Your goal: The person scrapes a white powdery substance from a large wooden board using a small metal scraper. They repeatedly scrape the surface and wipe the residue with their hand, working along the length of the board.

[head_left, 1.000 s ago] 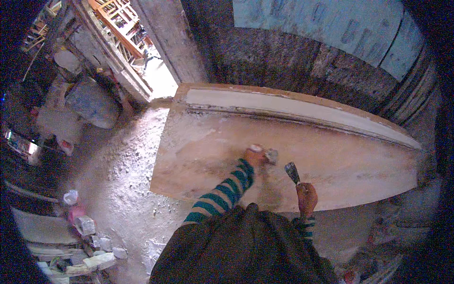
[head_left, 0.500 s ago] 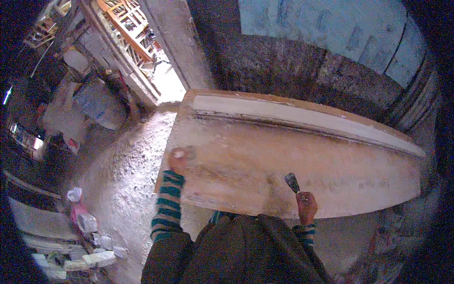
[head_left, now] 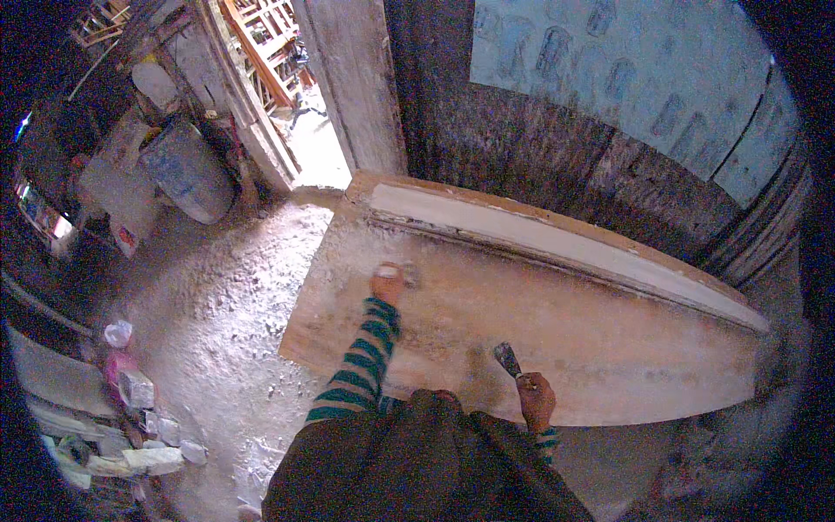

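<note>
A pale brown wooden board (head_left: pixel 609 348) with a curved far side and dusty patches lies across in front of me. Along its far edge runs a raised, whitish strip (head_left: pixel 522 239). My left hand (head_left: pixel 388 285), in a green-striped sleeve, is over the board's left part, blurred by motion. Its fingers look curled round a small greyish thing I cannot make out. Near the board's front edge, my right hand (head_left: pixel 537 398) is closed on the handle of a putty knife (head_left: pixel 505 357). The dark blade points away from me, up and left.
White dust and crumbs cover the floor (head_left: pixel 226 287) on the left. A barrel (head_left: pixel 193 172) stands beside the bright doorway (head_left: pixel 317 148). Pale blocks (head_left: pixel 152 461) lie at lower left. Behind the board rises a dark wall (head_left: pixel 522 130) with a blue panel (head_left: pixel 644 78).
My left hand has swept rightward across the board from near its left edge. The view has shifted slightly. The putty knife stays in my right hand.
</note>
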Motion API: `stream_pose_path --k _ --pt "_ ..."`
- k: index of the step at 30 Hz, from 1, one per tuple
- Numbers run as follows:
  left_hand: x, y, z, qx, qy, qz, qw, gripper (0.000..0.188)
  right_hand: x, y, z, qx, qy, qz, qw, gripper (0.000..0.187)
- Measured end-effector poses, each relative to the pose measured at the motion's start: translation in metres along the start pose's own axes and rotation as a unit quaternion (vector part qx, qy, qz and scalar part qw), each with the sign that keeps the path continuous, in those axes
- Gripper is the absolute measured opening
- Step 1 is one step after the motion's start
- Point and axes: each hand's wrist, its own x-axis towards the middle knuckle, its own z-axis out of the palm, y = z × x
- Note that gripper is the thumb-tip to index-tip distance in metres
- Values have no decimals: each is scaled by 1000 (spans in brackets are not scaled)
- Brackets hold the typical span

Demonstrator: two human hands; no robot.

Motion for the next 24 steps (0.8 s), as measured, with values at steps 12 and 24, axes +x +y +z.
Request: stream_pose_path --k 12,24 --pt "-66 18 -252 -28 171 -3 985 8 53 -97 75 7 -118 -106 987 24" --pt "-88 12 -255 -65 234 55 969 14 90 -162 134 -102 -130 -183 969 24"
